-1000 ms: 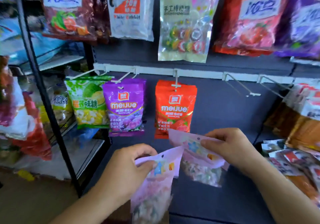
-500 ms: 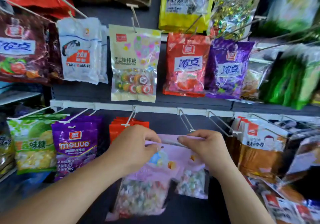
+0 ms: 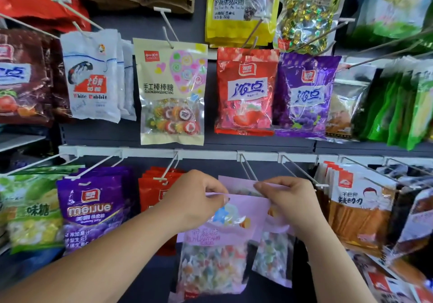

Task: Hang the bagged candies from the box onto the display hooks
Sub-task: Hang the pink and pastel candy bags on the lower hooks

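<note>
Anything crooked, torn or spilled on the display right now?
Nothing stands out. Both hands, left hand and right hand, hold pink candy bags up at an empty hook; hung bags look intact.

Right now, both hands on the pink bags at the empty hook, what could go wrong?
1. The left hand and right hand pinch two pink candy bags at once; threading both could miss a hang hole, which is not visible here.
2. The empty white hook ends right at the bag tops, so it may pierce film.
3. The red bags hang close on the left and could get knocked.
</note>
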